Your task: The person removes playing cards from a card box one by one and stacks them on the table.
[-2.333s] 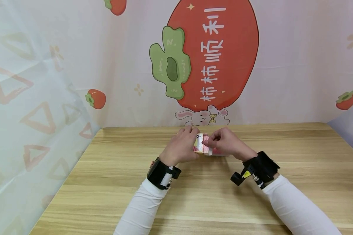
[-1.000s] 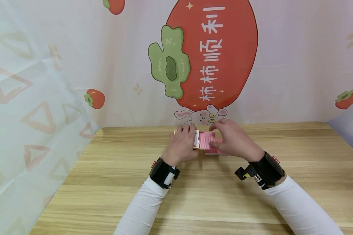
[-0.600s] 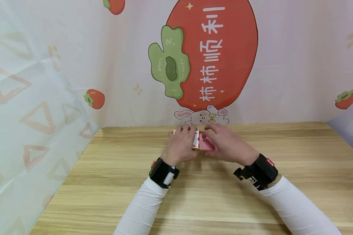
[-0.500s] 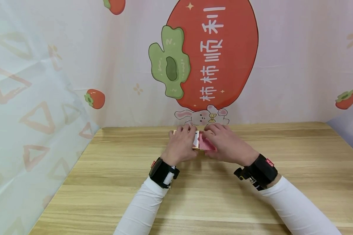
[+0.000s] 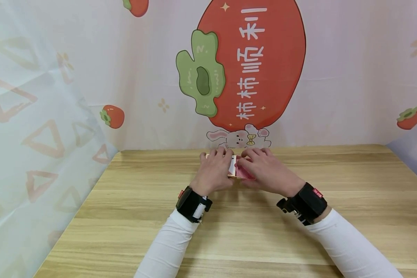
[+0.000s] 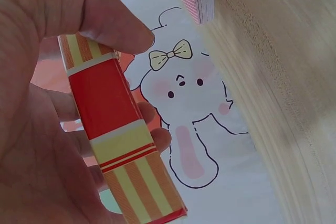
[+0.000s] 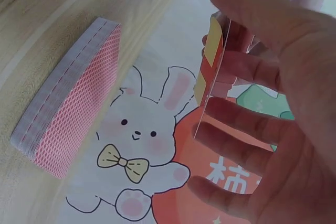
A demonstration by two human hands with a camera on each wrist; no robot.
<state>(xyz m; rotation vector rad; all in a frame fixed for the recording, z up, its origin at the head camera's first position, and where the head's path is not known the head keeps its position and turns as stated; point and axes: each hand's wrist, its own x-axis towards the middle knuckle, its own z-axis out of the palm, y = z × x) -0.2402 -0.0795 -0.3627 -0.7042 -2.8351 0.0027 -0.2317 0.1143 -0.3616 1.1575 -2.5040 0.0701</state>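
Observation:
My left hand (image 5: 213,170) grips a playing-card box (image 6: 107,103) with red, yellow and orange stripes; in the left wrist view the thumb presses one narrow side and fingertips show behind it. In the head view a white end with a dark mark shows beside those fingers. A red-patterned playing card (image 5: 244,173) extends rightward from that end. My right hand (image 5: 269,172) holds it between thumb and fingers, covering part of it. In the right wrist view the sheet appears edge-on at the fingertips. Below lies a deck of red-backed cards (image 7: 73,98), which the right hand hides in the head view.
The wooden table (image 5: 250,239) ends at the back against a printed cloth (image 5: 347,77) with a large red persimmon and a rabbit. Another cloth side (image 5: 27,135) hangs along the left edge. Black camera straps (image 5: 309,202) sit on both wrists.
My right hand has left the box's flap end, opened above the exposed red-patterned card, then come down leftward and taken hold of it. The left hand has stayed nearly still on the box.

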